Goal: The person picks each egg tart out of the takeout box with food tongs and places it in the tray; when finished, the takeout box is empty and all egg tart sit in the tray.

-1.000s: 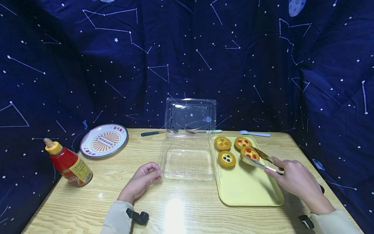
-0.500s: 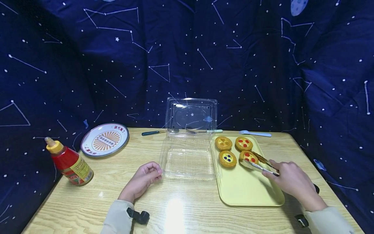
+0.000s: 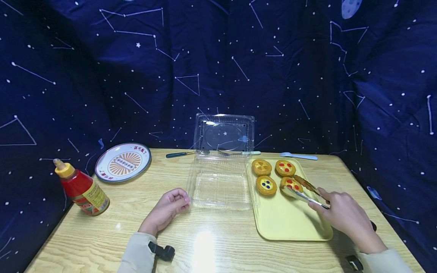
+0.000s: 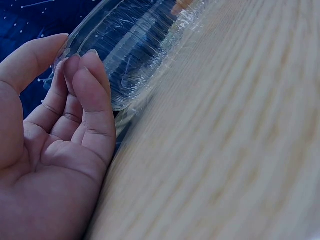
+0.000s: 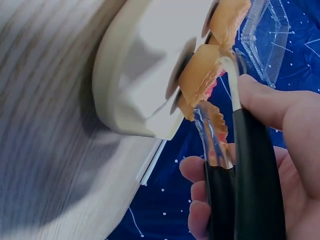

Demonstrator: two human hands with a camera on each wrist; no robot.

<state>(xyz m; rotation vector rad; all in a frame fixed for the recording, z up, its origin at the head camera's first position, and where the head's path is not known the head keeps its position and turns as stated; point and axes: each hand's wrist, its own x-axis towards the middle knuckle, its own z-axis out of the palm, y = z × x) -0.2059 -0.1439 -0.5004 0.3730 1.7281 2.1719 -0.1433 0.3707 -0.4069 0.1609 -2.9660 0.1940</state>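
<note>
My right hand [image 3: 348,216] grips black-handled metal tongs [image 5: 255,175]. The tongs' two ends stand on either side of an egg tart [image 3: 291,185] with red toppings, which sits low on the yellow tray [image 3: 290,223]. Whether they press on it, I cannot tell. Behind it is another red-topped tart [image 3: 285,168]; to the left are a tart with dark blue dots [image 3: 266,185] and one with yellow-orange pieces [image 3: 261,167]. At the front left corner of a clear plastic container [image 3: 220,189], my left hand [image 3: 167,208] pinches the rim between thumb and curled fingers [image 4: 92,92].
The container's raised lid [image 3: 224,134] leans back. Behind it lie a dark-handled utensil [image 3: 175,155] and a pale green handle [image 3: 255,152]. A blue fork [image 3: 298,156] lies behind the tray. A plate [image 3: 123,163] and a red sauce bottle [image 3: 83,193] stand at left.
The red-topped tart between the tongs has come down onto the tray, slightly nearer the front. My right hand shifted a little with the tongs. The left hand stayed at the container.
</note>
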